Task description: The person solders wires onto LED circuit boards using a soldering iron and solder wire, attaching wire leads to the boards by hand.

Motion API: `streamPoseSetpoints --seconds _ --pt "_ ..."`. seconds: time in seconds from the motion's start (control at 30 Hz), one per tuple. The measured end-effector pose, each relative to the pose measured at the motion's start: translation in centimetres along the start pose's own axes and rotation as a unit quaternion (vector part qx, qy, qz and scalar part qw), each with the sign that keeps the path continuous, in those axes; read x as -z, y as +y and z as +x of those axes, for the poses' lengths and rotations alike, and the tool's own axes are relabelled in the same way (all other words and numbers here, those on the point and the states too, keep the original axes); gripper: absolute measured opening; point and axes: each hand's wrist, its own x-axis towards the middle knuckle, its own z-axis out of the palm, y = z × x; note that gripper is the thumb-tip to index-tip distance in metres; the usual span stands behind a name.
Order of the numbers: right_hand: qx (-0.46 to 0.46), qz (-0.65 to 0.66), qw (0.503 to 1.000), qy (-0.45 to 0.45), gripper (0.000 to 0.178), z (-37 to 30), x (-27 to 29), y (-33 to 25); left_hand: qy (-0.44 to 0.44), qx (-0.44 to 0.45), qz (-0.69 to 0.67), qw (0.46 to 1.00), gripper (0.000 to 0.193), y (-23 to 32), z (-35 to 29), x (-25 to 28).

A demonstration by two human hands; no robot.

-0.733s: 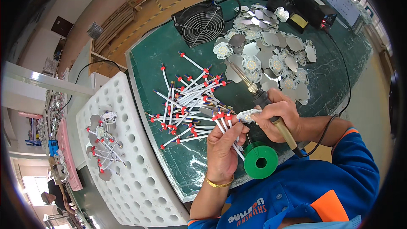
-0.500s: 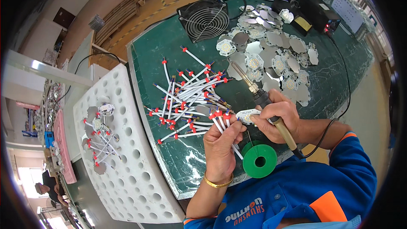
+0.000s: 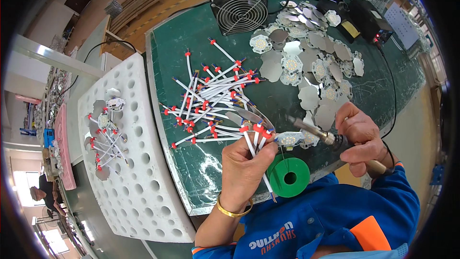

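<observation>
My left hand (image 3: 247,165) is closed round a few white cables (image 3: 251,146) with red collars, their coloured wire ends pointing away from me. Beside its fingertips is a small white LED board (image 3: 289,138); whether the fingers touch it I cannot tell. Another LED board (image 3: 310,139) lies just right of it. My right hand (image 3: 359,136) holds a soldering iron (image 3: 340,142) loosely, its tip slanting up and left above the boards. Below the first board stands a green solder spool (image 3: 299,176), with a thin strand rising from it.
A pile of white cables (image 3: 211,96) with red collars spreads over the green table (image 3: 167,52). Metal-backed LED boards (image 3: 309,62) lie heaped behind. A black fan (image 3: 239,10) and a black soldering station (image 3: 369,19) stand farther back. At left, a white foam tray (image 3: 139,187) carries wired boards.
My right hand has drawn back to the right with the soldering iron, its grip loosened and the tip away from the board. My left hand has shifted slightly left, still holding the cables.
</observation>
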Motion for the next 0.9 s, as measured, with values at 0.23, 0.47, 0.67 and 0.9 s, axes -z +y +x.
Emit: streamPoseSetpoints --seconds 0.23,0.47,0.67,0.9 --pt "-0.032 0.061 0.997 -0.041 0.025 -0.51 0.23 -0.54 -0.031 -0.001 0.006 1.000 0.015 -0.11 -0.29 -0.17" --pt "-0.003 0.060 0.996 -0.064 0.025 -0.41 -0.11 -0.16 -0.030 -0.003 -0.011 0.999 0.015 0.01 -0.50 -0.02" --pt "-0.002 0.048 0.996 -0.069 0.024 -0.53 -0.26 0.06 -0.025 0.000 0.004 1.000 0.014 0.04 -0.49 0.02" --pt "0.022 0.019 0.996 -0.089 0.020 -0.43 -0.07 0.41 -0.030 0.002 -0.014 0.999 0.013 -0.12 -0.34 0.15"
